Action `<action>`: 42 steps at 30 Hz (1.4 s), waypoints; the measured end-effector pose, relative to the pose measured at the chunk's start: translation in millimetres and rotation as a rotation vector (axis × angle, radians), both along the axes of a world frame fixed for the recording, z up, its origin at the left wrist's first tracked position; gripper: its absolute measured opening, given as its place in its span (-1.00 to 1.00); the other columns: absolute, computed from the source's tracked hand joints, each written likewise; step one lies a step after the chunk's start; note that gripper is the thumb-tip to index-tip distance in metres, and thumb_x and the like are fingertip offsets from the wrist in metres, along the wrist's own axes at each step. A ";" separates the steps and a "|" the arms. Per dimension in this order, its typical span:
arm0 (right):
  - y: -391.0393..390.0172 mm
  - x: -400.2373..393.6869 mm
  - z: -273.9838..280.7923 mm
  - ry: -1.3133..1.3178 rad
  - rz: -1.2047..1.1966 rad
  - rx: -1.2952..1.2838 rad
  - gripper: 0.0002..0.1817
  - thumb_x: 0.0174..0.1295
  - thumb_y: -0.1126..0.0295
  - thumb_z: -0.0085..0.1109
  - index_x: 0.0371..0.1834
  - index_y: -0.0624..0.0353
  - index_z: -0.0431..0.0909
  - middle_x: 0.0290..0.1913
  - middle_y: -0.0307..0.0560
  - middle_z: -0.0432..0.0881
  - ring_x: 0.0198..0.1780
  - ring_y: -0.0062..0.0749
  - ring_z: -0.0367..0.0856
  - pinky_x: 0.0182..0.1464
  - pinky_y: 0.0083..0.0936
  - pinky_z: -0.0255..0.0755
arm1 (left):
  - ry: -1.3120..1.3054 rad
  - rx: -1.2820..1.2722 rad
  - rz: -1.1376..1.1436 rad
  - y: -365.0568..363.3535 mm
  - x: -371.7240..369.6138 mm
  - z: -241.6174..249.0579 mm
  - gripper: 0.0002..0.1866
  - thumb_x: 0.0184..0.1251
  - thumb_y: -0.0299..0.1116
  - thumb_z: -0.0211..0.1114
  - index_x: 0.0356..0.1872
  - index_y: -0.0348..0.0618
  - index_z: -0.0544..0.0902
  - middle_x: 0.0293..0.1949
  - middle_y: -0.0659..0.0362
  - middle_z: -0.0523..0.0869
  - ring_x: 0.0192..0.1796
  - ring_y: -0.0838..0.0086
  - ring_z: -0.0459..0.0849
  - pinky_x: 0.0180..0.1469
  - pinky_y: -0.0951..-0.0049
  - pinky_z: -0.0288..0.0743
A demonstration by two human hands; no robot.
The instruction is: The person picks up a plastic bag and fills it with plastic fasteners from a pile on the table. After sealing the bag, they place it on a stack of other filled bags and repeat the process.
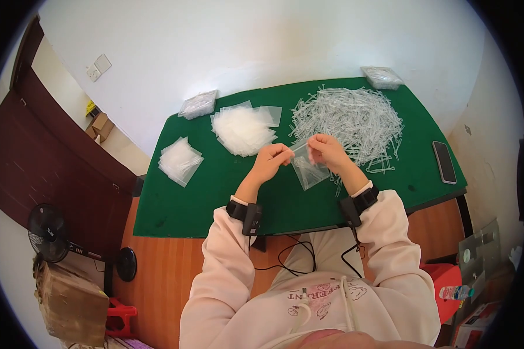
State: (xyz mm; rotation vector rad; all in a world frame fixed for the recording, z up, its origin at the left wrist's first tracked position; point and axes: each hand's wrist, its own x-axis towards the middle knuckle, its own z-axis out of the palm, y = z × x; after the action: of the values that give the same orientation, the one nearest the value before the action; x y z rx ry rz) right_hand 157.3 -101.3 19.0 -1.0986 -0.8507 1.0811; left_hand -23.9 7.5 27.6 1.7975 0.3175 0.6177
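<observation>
My left hand (272, 161) and my right hand (328, 150) both pinch the top edge of a small clear plastic bag (308, 170), which hangs between them above the green table mat (215, 192). The bag seems to have thin clear plastic pieces in it. Just beyond my right hand lies a big heap of clear plastic sticks (352, 119). A pile of empty clear bags (243, 129) lies beyond my left hand.
A smaller stack of bags (180, 161) sits at the mat's left. Two filled bag bundles (198, 104) (382, 77) rest at the far corners. A phone (444, 161) lies at the right edge. A fan (51, 232) stands on the floor at the left.
</observation>
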 end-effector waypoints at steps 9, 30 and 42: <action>7.2 -2.1 -14.6 0.111 0.224 -0.067 -0.81 0.25 0.29 -0.02 -0.34 0.18 0.48 -0.55 -0.32 0.45 -0.56 -0.63 0.41 -0.51 -0.67 0.35 | -0.339 0.639 0.036 -22.4 13.0 4.8 -0.85 0.19 -0.43 0.15 -0.28 -0.28 0.58 -0.24 0.22 0.58 -0.26 0.60 0.48 -0.15 0.55 0.38; 6.2 -13.9 -9.0 -0.371 0.013 0.120 -0.91 0.10 0.45 0.11 -0.46 0.24 0.49 -0.58 -0.35 0.46 -0.58 -0.73 0.37 -0.53 -0.75 0.24 | 0.072 0.180 0.102 -10.2 14.0 -15.7 -0.80 0.18 -0.32 0.19 -0.47 -0.27 0.59 -0.60 0.30 0.55 -0.56 0.72 0.43 -0.49 0.68 0.31; 4.2 -4.4 -9.1 -0.652 -0.281 0.171 -0.91 0.04 0.43 0.13 -0.46 0.21 0.52 -0.58 -0.25 0.48 -0.53 -0.54 0.44 -0.45 -0.60 0.33 | 0.120 0.245 0.219 4.3 4.7 -11.5 -0.84 0.11 -0.36 0.23 -0.48 -0.27 0.61 -0.60 0.26 0.58 -0.55 0.66 0.48 -0.48 0.63 0.34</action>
State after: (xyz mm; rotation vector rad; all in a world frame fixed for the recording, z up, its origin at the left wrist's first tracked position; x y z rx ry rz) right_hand 152.9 -97.0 9.8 -1.3979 -1.2257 0.3977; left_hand -19.2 11.7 16.1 2.0566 0.5451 0.7289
